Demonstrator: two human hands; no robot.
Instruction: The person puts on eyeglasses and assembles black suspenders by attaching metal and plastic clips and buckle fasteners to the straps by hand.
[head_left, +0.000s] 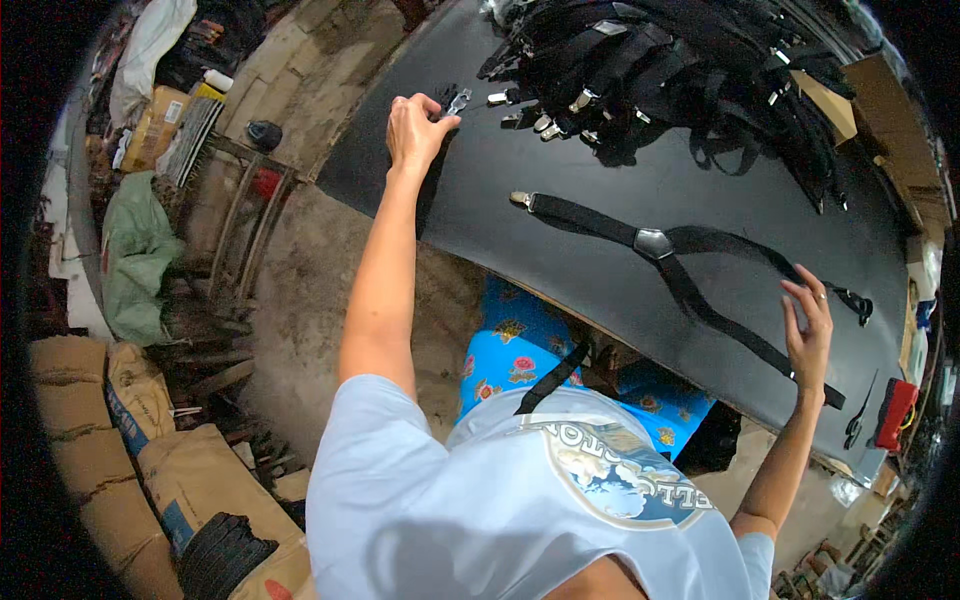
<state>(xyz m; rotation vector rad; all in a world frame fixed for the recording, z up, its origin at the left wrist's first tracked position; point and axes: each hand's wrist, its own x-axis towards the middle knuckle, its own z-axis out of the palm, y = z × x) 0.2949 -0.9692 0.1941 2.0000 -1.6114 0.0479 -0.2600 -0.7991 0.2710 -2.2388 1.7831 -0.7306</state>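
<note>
My left hand (414, 130) reaches to the far left of the black tabletop. Its thumb and fingers pinch at a silver metal clip (458, 102); a darker band below it may be a strap. Black Y-shaped suspenders (700, 285) lie spread across the table, a dark patch joining their straps and a silver clip (521, 199) at the left end. Over the right part of these suspenders hovers my right hand (808, 325), fingers stretched and apart, close to the lower strap. Whether it touches the strap is hard to tell.
A big heap of black suspenders (650, 70) with silver clips covers the table's far side. Scissors (855, 425) and a red box-like object (896, 414) lie at the right edge. Cardboard (895, 120) stands far right; brown sacks (200, 480) and a wooden frame (240, 220) are left.
</note>
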